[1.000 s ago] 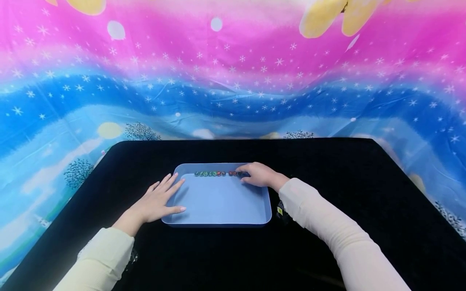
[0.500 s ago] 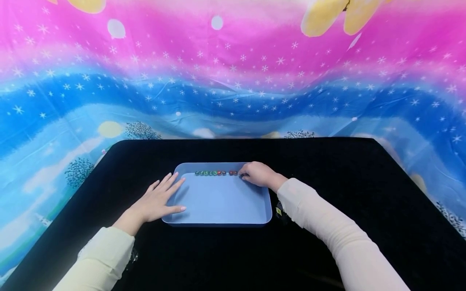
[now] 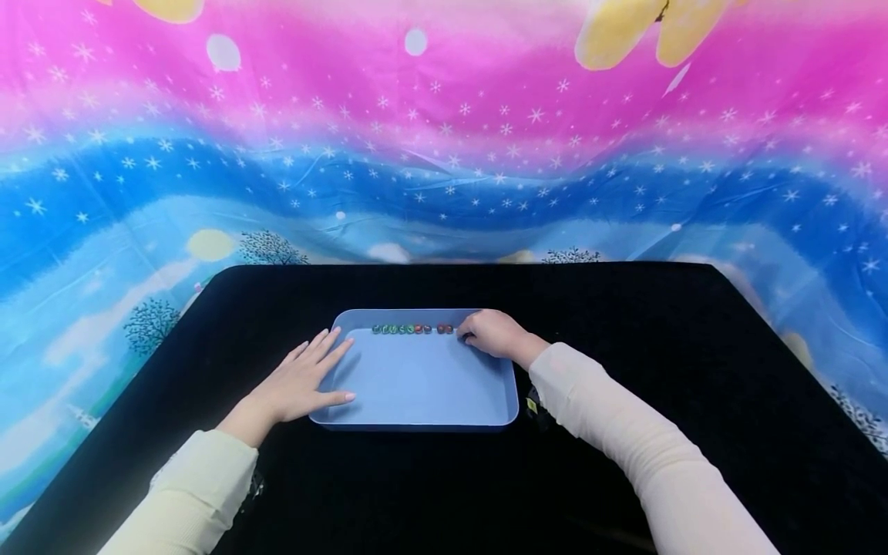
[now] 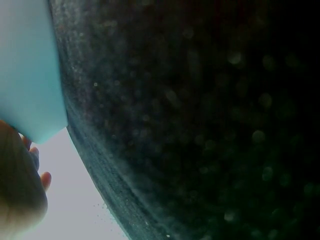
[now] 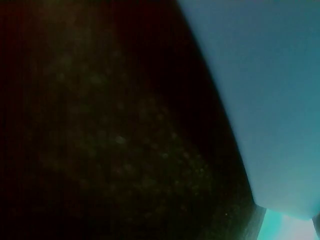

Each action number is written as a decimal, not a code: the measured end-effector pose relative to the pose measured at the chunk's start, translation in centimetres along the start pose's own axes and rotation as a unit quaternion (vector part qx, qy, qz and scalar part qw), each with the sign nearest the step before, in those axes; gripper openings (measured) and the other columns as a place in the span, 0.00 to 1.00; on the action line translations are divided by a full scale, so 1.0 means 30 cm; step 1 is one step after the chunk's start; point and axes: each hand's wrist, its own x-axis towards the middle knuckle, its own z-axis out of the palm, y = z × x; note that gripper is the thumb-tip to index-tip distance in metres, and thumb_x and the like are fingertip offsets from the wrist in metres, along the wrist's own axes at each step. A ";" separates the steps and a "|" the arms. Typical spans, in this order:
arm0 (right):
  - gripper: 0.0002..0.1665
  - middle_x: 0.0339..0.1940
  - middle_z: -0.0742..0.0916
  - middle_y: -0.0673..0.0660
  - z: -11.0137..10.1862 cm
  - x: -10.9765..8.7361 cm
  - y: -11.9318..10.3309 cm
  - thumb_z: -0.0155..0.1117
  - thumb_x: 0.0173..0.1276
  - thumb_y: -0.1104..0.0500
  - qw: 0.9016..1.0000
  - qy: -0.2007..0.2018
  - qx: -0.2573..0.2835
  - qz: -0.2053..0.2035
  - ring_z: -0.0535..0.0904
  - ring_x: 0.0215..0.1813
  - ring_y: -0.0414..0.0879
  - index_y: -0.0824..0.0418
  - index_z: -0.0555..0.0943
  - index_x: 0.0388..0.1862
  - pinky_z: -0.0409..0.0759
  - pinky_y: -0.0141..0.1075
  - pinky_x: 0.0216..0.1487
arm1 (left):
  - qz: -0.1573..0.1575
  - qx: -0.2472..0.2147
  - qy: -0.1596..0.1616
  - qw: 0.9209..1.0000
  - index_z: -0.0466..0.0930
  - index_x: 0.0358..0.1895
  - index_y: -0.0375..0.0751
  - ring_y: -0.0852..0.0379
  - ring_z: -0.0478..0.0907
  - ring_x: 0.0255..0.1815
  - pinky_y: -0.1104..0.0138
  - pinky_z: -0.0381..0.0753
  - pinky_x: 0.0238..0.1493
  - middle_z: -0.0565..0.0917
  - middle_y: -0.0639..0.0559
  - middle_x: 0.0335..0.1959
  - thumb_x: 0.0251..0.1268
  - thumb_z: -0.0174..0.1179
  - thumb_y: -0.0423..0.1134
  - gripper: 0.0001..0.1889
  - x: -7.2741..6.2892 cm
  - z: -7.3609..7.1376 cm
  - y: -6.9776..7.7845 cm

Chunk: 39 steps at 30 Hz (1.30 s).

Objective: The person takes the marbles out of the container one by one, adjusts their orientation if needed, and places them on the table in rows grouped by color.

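Note:
A light blue rectangular tray [image 3: 416, 385] sits in the middle of the head view. Along its far wall runs a row of small round marbles, green marbles [image 3: 393, 329] on the left and reddish ones [image 3: 445, 329] further right, with a small gap in the row. My right hand [image 3: 494, 333] reaches over the tray's far right corner, fingertips drawn together at the row's right end, pinching a dark marble mostly hidden by the fingers. My left hand [image 3: 291, 383] lies spread over the tray's left rim, fingers straight. In the left wrist view, part of that hand [image 4: 20, 180] shows beside the tray wall [image 4: 30, 75].
A black cloth covers the table [image 3: 624, 331] under the tray. Behind it hangs a pink and blue curtain [image 3: 444, 169] with snowflakes. A dark wrist device [image 3: 534, 405] sits by the right cuff. The right wrist view shows mostly cloth and the tray's outer wall [image 5: 270, 110].
My right hand's fingers have curled and drawn together at the row's right end; the dark marbles seen there earlier are now covered. The left hand has stayed in place.

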 end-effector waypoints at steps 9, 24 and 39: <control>0.12 0.41 0.82 0.52 -0.016 -0.038 -0.003 0.59 0.58 0.63 0.998 0.035 0.057 0.023 0.76 0.44 0.43 0.59 0.81 0.42 0.74 0.33 0.42 | 0.010 0.011 0.015 1.000 0.48 0.67 0.46 0.44 0.40 0.66 0.49 0.42 0.60 0.46 0.42 0.67 0.49 0.45 0.68 0.44 0.000 0.002 0.004; 0.12 0.41 0.82 0.52 -0.038 -0.082 -0.017 0.59 0.58 0.62 0.983 0.093 0.156 0.034 0.77 0.41 0.41 0.59 0.81 0.42 0.75 0.31 0.36 | 0.006 0.018 0.018 1.000 0.49 0.66 0.46 0.45 0.38 0.66 0.48 0.41 0.60 0.46 0.43 0.67 0.50 0.45 0.68 0.43 -0.001 0.005 0.004; 0.12 0.39 0.82 0.49 -0.062 -0.162 -0.033 0.60 0.57 0.61 0.952 0.114 0.273 0.073 0.77 0.38 0.38 0.59 0.81 0.42 0.76 0.30 0.35 | 0.009 0.020 0.022 1.000 0.50 0.66 0.45 0.45 0.40 0.66 0.48 0.42 0.60 0.47 0.43 0.67 0.51 0.45 0.67 0.43 -0.004 0.001 0.009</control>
